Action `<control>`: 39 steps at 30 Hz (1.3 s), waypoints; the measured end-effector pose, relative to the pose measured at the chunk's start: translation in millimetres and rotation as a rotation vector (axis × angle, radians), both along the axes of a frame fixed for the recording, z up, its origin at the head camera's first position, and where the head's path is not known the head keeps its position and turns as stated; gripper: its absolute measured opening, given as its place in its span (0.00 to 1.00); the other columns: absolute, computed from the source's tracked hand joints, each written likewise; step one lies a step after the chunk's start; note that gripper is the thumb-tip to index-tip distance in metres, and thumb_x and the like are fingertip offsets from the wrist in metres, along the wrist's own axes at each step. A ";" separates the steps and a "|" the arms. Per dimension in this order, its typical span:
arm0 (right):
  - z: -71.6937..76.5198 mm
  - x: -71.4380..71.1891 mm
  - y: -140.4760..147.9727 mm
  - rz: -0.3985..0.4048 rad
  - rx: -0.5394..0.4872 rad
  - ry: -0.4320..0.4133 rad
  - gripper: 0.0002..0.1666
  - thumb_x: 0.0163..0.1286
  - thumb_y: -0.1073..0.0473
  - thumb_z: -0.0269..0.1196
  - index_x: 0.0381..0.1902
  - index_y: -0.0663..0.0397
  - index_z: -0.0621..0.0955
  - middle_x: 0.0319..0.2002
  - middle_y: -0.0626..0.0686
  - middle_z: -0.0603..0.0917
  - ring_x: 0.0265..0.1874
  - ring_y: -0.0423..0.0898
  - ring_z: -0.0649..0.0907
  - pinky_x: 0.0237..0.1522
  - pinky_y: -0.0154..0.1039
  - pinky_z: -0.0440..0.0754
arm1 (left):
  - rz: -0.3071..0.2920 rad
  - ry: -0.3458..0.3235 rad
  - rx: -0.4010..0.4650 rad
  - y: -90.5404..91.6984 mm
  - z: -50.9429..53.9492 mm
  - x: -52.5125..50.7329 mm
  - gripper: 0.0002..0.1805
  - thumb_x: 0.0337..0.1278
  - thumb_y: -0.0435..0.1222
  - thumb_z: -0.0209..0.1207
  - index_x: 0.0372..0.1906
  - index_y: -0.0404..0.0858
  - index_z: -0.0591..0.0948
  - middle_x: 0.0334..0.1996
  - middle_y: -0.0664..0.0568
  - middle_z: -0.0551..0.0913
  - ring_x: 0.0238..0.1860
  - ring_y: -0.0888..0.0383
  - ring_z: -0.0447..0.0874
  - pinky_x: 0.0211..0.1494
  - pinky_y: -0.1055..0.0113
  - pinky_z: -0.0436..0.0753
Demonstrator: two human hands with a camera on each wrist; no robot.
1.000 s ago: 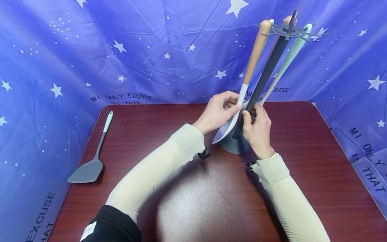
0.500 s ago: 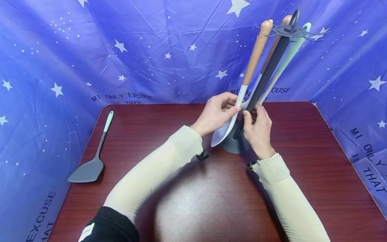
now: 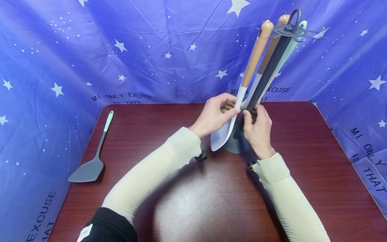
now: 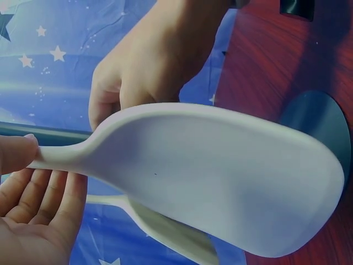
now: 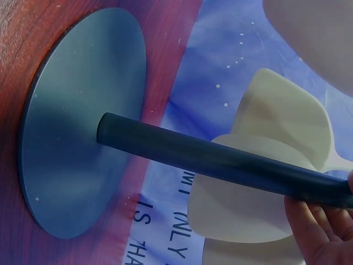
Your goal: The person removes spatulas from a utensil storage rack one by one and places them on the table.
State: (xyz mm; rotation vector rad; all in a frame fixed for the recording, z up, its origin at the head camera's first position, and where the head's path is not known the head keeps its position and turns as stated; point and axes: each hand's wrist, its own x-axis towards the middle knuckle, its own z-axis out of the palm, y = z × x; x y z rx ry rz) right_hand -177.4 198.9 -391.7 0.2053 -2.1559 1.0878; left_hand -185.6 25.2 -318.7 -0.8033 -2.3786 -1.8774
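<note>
White and wood meet on the turner [image 3: 241,94] that the left hand [image 3: 215,112] pinches at its pale neck, thumb on the near side and fingers behind. Its broad white head points down over the round dark base [image 3: 234,147] of the utensil stand [image 3: 268,72]; its wooden top end lies at the hook ring [image 3: 288,31], though whether it hangs on a hook I cannot tell. The right hand [image 3: 258,129] holds the stand's dark pole low down, between thumb and fingers. Just behind the pole are a 2nd wood-handled utensil [image 3: 267,55] and a mint-handled utensil [image 3: 289,52], both with tops at the ring.

On the surface [image 3: 136,129], well apart at the left, lies a grey turner [image 3: 89,170] with a mint handle.

Black lettering [image 3: 128,96] on the blue starry curtain [image 3: 181,74] reads "MI ONLY EXCUSE IS THAT", repeated at the back and on both sides, partly cut off. A white label [image 3: 85,232] on the black left sleeve [image 3: 112,225] bears print too small to read.
</note>
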 end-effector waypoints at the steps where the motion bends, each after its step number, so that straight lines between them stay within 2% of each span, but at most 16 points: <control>1: 0.0 -0.1 0.0 0.000 0.000 0.002 0.13 0.66 0.65 0.60 0.45 0.68 0.76 0.33 0.61 0.79 0.30 0.49 0.81 0.34 0.21 0.72 | 0.001 0.004 0.002 -0.1 -0.2 0.5 0.12 0.58 0.29 0.62 0.47 0.31 0.79 0.36 0.45 0.84 0.37 0.59 0.82 0.42 0.74 0.81; 6: -0.5 -0.6 0.0 -0.001 -0.002 0.009 0.13 0.66 0.64 0.60 0.45 0.69 0.76 0.33 0.61 0.79 0.29 0.49 0.81 0.34 0.20 0.72 | 0.009 0.034 0.017 -0.1 -2.0 2.3 0.11 0.57 0.29 0.63 0.45 0.31 0.79 0.35 0.45 0.83 0.36 0.60 0.82 0.41 0.74 0.81; 14: -0.7 -1.5 0.0 -0.006 0.000 0.004 0.14 0.66 0.64 0.60 0.46 0.68 0.77 0.33 0.61 0.79 0.29 0.48 0.81 0.34 0.20 0.72 | 0.020 0.015 0.002 -0.4 -2.3 4.8 0.13 0.55 0.30 0.64 0.45 0.32 0.79 0.36 0.46 0.83 0.36 0.60 0.82 0.41 0.74 0.81; 39: -0.4 -1.1 -0.1 -0.003 0.004 0.005 0.14 0.67 0.64 0.60 0.46 0.68 0.77 0.34 0.61 0.79 0.30 0.49 0.81 0.35 0.19 0.72 | 0.045 0.046 -0.001 -0.3 -1.7 9.5 0.12 0.54 0.30 0.65 0.44 0.33 0.79 0.36 0.47 0.83 0.35 0.61 0.82 0.40 0.75 0.80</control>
